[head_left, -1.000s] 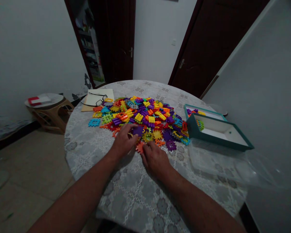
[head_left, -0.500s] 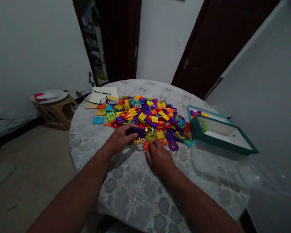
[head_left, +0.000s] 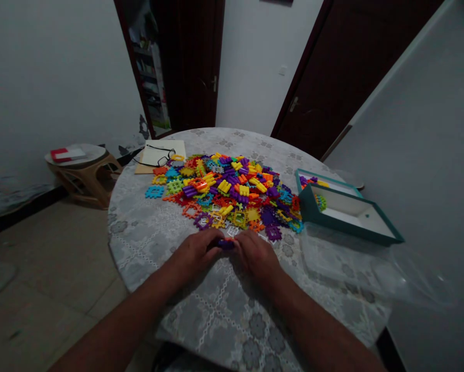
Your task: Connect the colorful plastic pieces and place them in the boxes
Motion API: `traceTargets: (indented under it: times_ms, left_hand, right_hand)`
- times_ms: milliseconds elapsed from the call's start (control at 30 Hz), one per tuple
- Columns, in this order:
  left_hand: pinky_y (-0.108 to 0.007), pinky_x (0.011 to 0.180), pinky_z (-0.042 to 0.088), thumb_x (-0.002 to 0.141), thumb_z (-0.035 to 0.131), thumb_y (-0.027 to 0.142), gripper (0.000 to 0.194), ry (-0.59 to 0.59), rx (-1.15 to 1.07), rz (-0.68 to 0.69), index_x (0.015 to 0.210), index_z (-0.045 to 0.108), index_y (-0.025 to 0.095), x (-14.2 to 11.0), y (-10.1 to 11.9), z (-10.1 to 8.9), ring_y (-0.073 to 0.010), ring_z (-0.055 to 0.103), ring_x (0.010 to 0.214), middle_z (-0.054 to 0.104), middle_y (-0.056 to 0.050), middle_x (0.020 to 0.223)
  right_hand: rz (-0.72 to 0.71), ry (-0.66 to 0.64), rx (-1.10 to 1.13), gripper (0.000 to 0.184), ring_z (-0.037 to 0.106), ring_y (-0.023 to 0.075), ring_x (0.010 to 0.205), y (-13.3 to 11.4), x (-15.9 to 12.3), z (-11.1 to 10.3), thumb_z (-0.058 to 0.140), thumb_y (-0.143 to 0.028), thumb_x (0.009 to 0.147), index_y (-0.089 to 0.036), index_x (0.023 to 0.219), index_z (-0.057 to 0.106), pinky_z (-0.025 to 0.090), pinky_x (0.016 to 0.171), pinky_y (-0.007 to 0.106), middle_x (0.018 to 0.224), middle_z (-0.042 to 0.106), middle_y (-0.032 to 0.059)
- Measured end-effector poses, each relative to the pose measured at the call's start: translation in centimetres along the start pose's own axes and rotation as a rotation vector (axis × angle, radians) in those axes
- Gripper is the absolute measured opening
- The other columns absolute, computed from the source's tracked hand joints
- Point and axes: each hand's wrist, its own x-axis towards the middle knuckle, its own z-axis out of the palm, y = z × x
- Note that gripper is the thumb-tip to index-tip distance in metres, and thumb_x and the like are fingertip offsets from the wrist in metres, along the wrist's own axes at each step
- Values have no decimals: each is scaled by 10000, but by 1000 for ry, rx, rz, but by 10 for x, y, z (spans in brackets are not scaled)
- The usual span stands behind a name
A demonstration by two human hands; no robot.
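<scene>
Purple piece (head_left: 226, 245) and orange piece (head_left: 230, 238), held close together over the bench (head_left: 212, 315).

I have the left grip (head_left: 195, 253) closed on the purple piece and the right grip (head_left: 257, 254) closed on the orange one; both are mostly covered, so I can't tell whether they interlock. They sit on my side of the heap of colourful pieces (head_left: 224, 186), with the teal box (head_left: 344, 227) well off to the right.
</scene>
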Motion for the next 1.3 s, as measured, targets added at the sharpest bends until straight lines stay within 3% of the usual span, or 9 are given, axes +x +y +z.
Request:
traceTargets:
  times_ms: [167, 400, 667, 733, 867, 967, 1033, 1200, 1300]
  left_hand:
    - [-393, 909, 603, 938, 654, 241, 332, 95, 34, 42, 1265, 708, 256, -2, -8, 2, -239, 736, 962, 762, -74, 1128]
    - [-376, 958, 591, 995, 648, 295, 178, -54, -42, 63, 1112, 779, 272, 5, -8, -7, -240, 744, 1016, 806, -58, 1102]
    - [-346, 926, 570, 1023, 636, 288, 182, -84, -28, 100, 1155, 758, 267, 4, -14, -5, -233, 738, 1004, 795, -55, 1096]
    - [-338, 908, 559, 1024, 631, 272, 166, -79, -5, 102, 1135, 753, 257, 3, -14, -4, -229, 733, 987, 785, -52, 1072]
    - [-331, 880, 543, 1017, 655, 272, 121, -70, 18, 79, 1098, 743, 252, 3, -10, -5, -225, 724, 967, 766, -39, 1039]
    - [-328, 867, 536, 1014, 683, 292, 105, -75, 7, 67, 1093, 739, 251, 3, -7, -5, -226, 722, 964, 765, -36, 1033]
    - [-328, 870, 533, 1021, 685, 300, 103, -80, -3, 67, 1095, 735, 249, 3, -8, -4, -225, 720, 966, 764, -38, 1043]
    - [-330, 892, 526, 1036, 672, 281, 93, -87, -3, 88, 1102, 730, 249, 1, -12, -1, -221, 707, 985, 752, -37, 1048]
    - [-333, 906, 533, 1034, 671, 270, 80, -72, 0, 92, 1090, 720, 239, 0, -13, 0, -215, 701, 980, 745, -36, 1052]
  right_hand:
    - [-81, -5, 181, 282, 683, 218, 988, -6, 0, 0, 442, -294, 1153, -211, 1128, 710, 574, 879, 331, 1045, 737, 101]
    - [41, 41, 424, 247, 733, 203, 1023, -3, 5, -1, 524, -319, 1126, -225, 1177, 747, 585, 926, 330, 1093, 779, 82]
    - [58, -24, 571, 254, 741, 190, 1002, -5, 8, -3, 549, -324, 1119, -238, 1137, 786, 588, 930, 322, 1058, 792, 55]
    - [33, 28, 502, 279, 726, 205, 1072, -4, 9, -2, 515, -303, 1123, -232, 1171, 780, 583, 982, 349, 1123, 777, 78]
    - [130, 167, 78, 307, 579, 305, 1361, 2, 14, 1, 548, -258, 1076, -242, 1320, 735, 465, 1186, 522, 1405, 678, 143]
    - [199, 125, -157, 357, 356, 380, 1566, 7, 17, 5, 626, -244, 1024, -224, 1374, 691, 305, 1277, 645, 1607, 535, 163]
    - [219, 86, -222, 291, 294, 400, 1600, 10, 18, 9, 654, -235, 1006, -210, 1292, 703, 248, 1286, 686, 1641, 502, 169]
    - [176, 142, -215, 132, 430, 352, 1522, 16, 17, 12, 588, -194, 1052, -218, 1127, 693, 255, 1286, 672, 1526, 614, 147]
    - [58, 250, -120, 186, 561, 308, 1380, 15, 13, 6, 525, -198, 1087, -207, 1188, 681, 403, 1218, 570, 1401, 672, 159]
